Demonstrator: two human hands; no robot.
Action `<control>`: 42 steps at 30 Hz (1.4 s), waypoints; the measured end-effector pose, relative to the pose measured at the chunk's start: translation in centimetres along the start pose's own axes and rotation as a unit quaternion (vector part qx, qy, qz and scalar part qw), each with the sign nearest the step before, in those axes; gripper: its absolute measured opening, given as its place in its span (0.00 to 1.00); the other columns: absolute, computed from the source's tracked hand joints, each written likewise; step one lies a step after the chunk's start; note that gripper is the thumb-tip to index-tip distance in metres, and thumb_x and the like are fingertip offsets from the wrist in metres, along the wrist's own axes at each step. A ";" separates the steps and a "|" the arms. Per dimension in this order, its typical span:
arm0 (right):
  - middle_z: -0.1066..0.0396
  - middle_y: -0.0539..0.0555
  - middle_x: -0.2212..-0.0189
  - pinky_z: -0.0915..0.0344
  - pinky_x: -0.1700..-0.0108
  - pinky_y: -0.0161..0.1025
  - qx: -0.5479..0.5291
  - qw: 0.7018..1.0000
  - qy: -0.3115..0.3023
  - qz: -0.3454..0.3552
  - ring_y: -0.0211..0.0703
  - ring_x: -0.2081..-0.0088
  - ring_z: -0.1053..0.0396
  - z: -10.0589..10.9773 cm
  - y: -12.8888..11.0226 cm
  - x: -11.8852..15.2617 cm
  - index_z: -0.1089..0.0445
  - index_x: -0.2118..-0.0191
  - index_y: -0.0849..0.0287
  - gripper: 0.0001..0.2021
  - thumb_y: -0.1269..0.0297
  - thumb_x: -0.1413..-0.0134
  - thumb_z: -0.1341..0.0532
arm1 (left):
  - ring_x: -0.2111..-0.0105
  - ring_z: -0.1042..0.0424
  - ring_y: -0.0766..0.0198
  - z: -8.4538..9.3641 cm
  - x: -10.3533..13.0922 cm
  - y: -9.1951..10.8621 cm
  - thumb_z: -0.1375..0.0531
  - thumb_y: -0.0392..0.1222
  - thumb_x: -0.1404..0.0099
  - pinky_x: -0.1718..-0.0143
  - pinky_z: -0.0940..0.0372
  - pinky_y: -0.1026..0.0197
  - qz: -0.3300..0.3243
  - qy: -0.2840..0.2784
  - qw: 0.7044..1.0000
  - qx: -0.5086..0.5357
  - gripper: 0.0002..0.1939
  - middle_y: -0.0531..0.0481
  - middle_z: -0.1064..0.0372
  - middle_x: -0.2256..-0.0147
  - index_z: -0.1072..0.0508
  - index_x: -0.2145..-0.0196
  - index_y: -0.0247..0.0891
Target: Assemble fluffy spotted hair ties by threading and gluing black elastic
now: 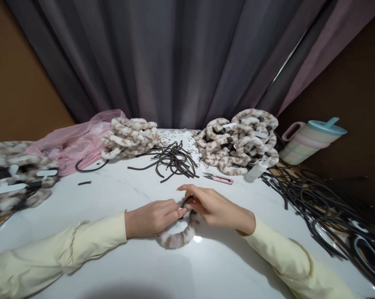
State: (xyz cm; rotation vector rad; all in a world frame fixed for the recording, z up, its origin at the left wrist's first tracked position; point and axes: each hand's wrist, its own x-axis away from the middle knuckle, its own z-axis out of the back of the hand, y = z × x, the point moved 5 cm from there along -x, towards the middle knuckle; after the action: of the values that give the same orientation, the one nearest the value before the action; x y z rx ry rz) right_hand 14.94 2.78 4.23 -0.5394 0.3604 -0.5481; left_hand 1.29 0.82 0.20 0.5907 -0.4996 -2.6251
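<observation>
Between my hands is a fluffy white-and-brown ring, its lower curve lying near the white table top. My left hand is closed on the ring's upper left, fingertips pressed together at its end. My right hand pinches a short black cord at the ring's upper right, index finger raised. The cord bends in a small arc between both sets of fingertips. Exactly how it joins the ring is hidden by the fingers.
Black cord pieces lie ahead, between fluffy ring piles on the left and right. Pink thread snips and a small white bottle lie right of centre. A tumbler, tangled cords and a pink bag flank them.
</observation>
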 end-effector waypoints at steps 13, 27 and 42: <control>0.33 0.54 0.68 0.40 0.70 0.34 0.121 0.969 0.216 0.005 0.38 0.70 0.35 4.1 -0.3 0.4 0.39 0.56 0.59 0.13 0.76 0.46 0.51 | 0.72 0.37 0.60 0.1 -0.4 1.1 0.51 0.33 0.35 0.69 0.42 0.60 -0.042 -0.008 0.997 -0.062 0.10 0.43 0.33 0.71 0.33 0.59 0.39; 0.31 0.57 0.69 0.39 0.64 0.40 0.142 0.983 -0.003 -0.119 0.48 0.64 0.34 1.1 -1.6 -2.2 0.32 0.62 0.63 0.08 0.64 0.47 0.39 | 0.74 0.36 0.67 1.9 0.0 -2.5 0.49 0.45 0.36 0.72 0.40 0.65 0.235 0.185 0.931 0.211 0.10 0.51 0.33 0.72 0.35 0.63 0.35; 0.30 0.52 0.72 0.41 0.71 0.31 -0.045 0.989 0.109 -0.085 0.36 0.72 0.35 -0.8 0.1 -1.1 0.31 0.64 0.62 0.07 0.65 0.43 0.44 | 0.73 0.33 0.67 1.6 0.2 -1.9 0.43 0.42 0.38 0.70 0.38 0.65 0.188 0.250 0.930 0.191 0.06 0.51 0.33 0.73 0.35 0.69 0.36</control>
State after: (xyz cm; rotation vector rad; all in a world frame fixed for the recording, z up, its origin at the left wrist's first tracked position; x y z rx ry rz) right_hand 13.78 3.15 3.76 -0.6024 0.5527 -0.7607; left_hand -0.19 2.77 0.66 1.1214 -0.8598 -1.9250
